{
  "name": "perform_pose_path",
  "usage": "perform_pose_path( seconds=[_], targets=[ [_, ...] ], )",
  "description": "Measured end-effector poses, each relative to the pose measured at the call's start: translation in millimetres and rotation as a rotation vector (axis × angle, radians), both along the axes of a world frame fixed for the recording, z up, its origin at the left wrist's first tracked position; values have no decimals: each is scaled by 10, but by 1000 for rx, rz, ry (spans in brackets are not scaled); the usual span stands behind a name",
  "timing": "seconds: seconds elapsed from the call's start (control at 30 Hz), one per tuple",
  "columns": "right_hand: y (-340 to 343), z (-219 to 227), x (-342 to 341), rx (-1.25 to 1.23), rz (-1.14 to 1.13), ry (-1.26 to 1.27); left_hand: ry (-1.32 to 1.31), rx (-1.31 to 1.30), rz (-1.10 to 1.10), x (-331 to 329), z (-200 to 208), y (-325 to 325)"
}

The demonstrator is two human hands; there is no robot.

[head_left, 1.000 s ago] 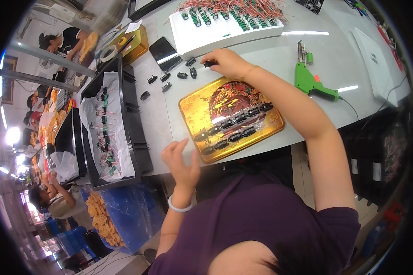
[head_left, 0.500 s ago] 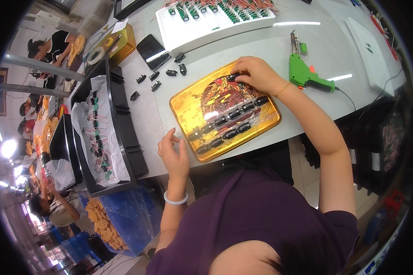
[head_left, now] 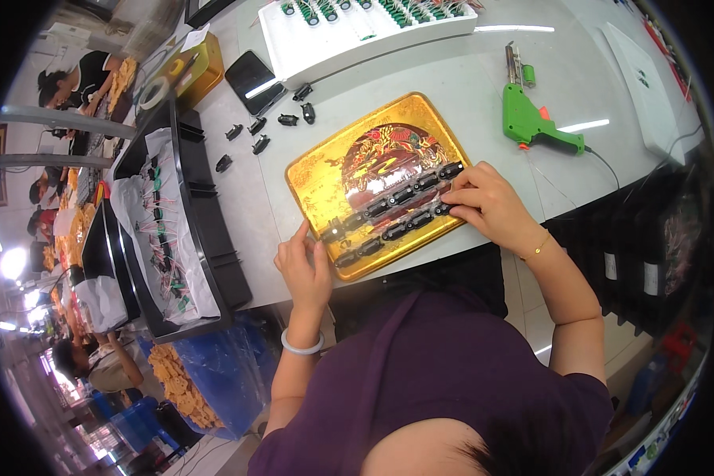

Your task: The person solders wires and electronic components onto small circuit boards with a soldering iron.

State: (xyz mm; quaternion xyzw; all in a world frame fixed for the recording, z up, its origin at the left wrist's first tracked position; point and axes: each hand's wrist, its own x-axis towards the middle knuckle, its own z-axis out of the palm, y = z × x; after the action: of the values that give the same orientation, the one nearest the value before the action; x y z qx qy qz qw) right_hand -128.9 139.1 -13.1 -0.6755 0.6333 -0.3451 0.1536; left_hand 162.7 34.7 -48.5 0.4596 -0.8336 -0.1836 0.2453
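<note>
A gold rectangular tin lid (head_left: 317, 170) with a dark red dragon picture lies tilted on the table. Two slanting rows of small black plastic parts (head_left: 402, 195) are laid across it. My right hand (head_left: 492, 205) is over the lid's right side, its thumb and fingers pinched on a small black plastic part (head_left: 443, 209) at the right end of the lower row. At the lid's left edge is my left hand (head_left: 303, 266), fingers apart and holding nothing; its fingertips are close to the rim, and contact cannot be made out.
Several loose black parts (head_left: 288, 120) lie left of the lid, near a phone (head_left: 254, 79). A white foam tray (head_left: 293, 63) holds green wired parts. At right lies a green glue gun (head_left: 531, 123) with a cord. A black bin (head_left: 202, 238) of wired pieces stands left.
My right hand has moved from the lid's upper part down to the right end of the lower row, bringing a black part there. My left hand stays by the left edge.
</note>
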Motion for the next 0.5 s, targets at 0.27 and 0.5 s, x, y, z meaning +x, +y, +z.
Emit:
perform_pose_path(
  seconds=[0.27, 0.5],
  targets=[
    [150, 4, 47, -43, -27, 46, 106, 85, -50, 52, 59, 9],
    [443, -269, 161, -323, -388, 20, 237, -211, 20, -724, 676, -512]
  ],
)
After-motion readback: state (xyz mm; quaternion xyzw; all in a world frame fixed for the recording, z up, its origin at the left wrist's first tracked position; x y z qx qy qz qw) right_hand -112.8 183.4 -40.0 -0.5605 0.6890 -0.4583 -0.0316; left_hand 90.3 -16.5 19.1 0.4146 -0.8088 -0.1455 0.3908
